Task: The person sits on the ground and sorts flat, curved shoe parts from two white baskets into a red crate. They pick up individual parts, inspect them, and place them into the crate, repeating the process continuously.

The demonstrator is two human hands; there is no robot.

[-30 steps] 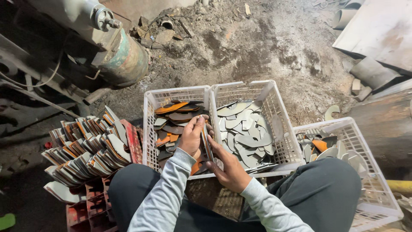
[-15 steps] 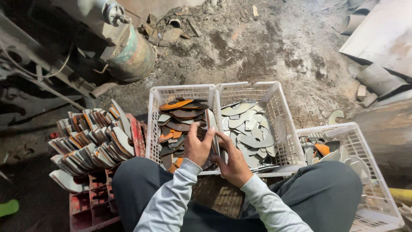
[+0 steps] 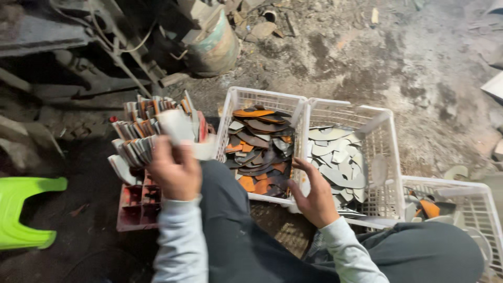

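While both white crates (image 3: 309, 112) hold many loose cut pieces (image 3: 335, 162), the left hand (image 3: 175, 170) grips one pale piece (image 3: 175, 126) at nine o'clock by the stacked pile (image 3: 136, 141); the right hand (image 3: 314, 196) rests open on the crate edge.

A: What's the person wearing?
B: Long pale grey-blue sleeves, ribbed at the cuffs, reaching to the left hand (image 3: 175, 170) and right hand (image 3: 314, 196).
A: And the legs?
B: Dark charcoal trousers, plain, slightly creased at the knees
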